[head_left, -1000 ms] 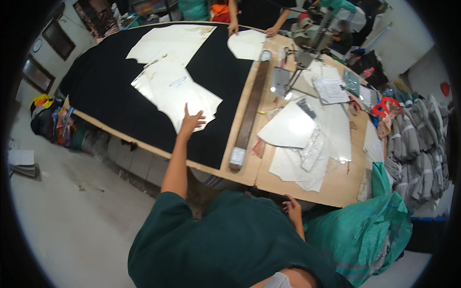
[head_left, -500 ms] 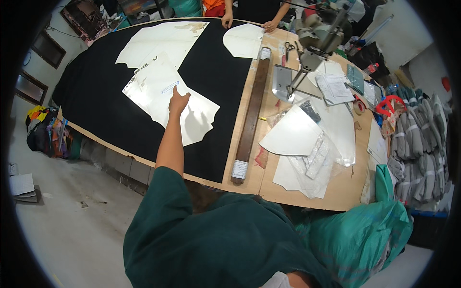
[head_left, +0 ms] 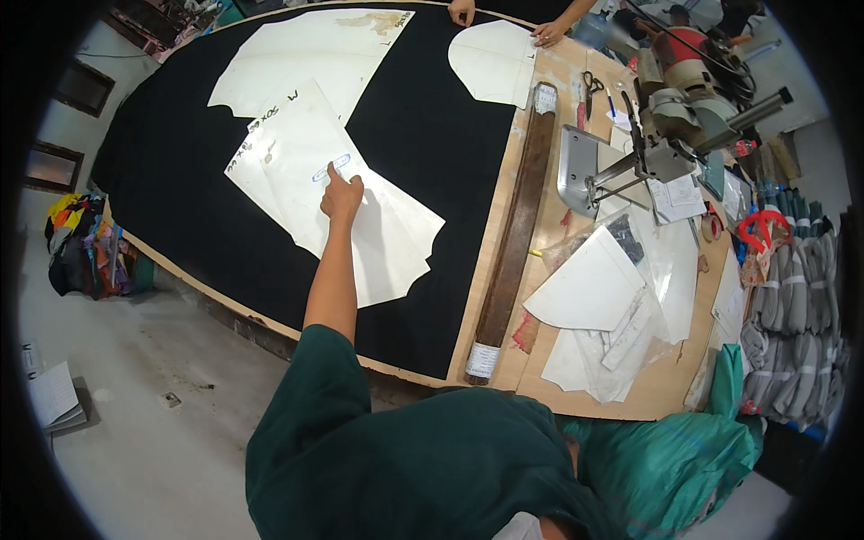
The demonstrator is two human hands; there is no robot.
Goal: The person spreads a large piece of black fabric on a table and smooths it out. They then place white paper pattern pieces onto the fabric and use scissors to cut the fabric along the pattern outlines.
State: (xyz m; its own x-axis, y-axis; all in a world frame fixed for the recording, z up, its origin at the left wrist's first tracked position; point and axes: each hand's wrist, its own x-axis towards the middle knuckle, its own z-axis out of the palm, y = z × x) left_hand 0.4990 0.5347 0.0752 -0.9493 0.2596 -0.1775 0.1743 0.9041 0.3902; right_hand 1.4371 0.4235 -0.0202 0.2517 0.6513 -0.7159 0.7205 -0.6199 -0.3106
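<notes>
My left hand (head_left: 342,193) reaches forward over a white paper pattern piece (head_left: 288,171), its index finger stretched out and touching a small blue oval mark on the paper. Nothing is held in it; the thumb stands apart and the other fingers are curled. That piece lies beside or partly over another white pattern piece (head_left: 391,261), both on a spread of black fabric (head_left: 414,162). Farther off lies a large white pattern piece (head_left: 306,58). At the far edge, another person's hands (head_left: 549,34) rest by a rounded white pattern piece (head_left: 490,63). My right hand is out of view.
A long brown bar (head_left: 517,234) lies along the fabric's right edge. Right of it stand a cutting machine (head_left: 666,148) on a metal base, black scissors (head_left: 590,90), red tape (head_left: 711,225) and loose white pattern pieces (head_left: 585,279). A green sack (head_left: 666,468) sits at the table's near right.
The view has shifted, so the table's things appear moved. My left hand still points at the blue mark on the paper. The other person's hands stay by the rounded piece.
</notes>
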